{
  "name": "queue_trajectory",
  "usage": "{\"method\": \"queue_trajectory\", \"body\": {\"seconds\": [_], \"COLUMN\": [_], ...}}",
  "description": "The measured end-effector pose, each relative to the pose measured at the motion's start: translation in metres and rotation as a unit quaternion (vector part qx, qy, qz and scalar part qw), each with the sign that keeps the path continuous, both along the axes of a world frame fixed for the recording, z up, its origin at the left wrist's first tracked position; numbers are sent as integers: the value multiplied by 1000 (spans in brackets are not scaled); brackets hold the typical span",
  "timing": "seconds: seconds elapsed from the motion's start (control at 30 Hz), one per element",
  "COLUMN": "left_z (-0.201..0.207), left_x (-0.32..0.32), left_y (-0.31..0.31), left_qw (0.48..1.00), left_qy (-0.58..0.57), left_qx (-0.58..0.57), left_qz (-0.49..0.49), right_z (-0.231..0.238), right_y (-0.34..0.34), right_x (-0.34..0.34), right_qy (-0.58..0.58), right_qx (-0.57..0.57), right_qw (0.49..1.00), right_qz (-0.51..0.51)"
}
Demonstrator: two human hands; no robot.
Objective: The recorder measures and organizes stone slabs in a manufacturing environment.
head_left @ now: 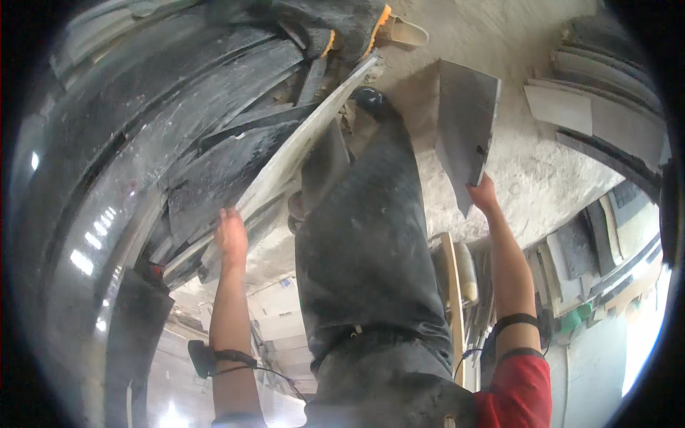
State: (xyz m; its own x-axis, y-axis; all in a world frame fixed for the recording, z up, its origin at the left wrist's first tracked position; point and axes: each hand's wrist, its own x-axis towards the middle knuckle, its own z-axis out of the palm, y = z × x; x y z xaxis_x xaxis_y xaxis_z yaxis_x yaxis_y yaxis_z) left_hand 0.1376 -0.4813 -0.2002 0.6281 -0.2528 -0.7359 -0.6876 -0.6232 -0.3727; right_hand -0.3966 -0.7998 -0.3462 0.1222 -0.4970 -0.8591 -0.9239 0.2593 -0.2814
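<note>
Down at six, the dark apron (374, 278); at nine, the left hand (232, 239) closes on the near end of a pale slab (303, 139), slanting up toward twelve. Over at three, the right hand (485, 194) has its fingers wrapped on a grey slab (467, 114) by its near edge, the piece rising between one and two! Both look stiff, weighty, brittle, perhaps dusty-slick; long edges seem safer holds than thin corners. Farther, at twelve: an orange-soled shoe (378, 32).
</note>
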Motion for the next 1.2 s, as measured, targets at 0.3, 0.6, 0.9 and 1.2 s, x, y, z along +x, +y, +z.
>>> {"method": "queue_trajectory", "body": {"seconds": [0.3, 0.6, 0.9, 1.2], "left_z": [-54, -172, -154, -116], "left_x": [-109, -148, -77, -209], "left_y": [-24, -42, 0, 88], "left_qw": [935, 957, 948, 881], "left_qy": [141, 240, -4, 104], "left_qx": [-216, -150, -317, -245], "left_qz": [244, 66, 27, 391], "right_z": [-8, 5, -2, -10], "right_y": [5, 17, 16, 11], "right_x": [-21, 16, 6, -19], "right_qy": [-8, -9, 13, -2], "right_qx": [-12, -8, 37, 5], "right_qw": [1000, 1000, 998, 1000], "right_qz": [13, 0, -58, -19]}}
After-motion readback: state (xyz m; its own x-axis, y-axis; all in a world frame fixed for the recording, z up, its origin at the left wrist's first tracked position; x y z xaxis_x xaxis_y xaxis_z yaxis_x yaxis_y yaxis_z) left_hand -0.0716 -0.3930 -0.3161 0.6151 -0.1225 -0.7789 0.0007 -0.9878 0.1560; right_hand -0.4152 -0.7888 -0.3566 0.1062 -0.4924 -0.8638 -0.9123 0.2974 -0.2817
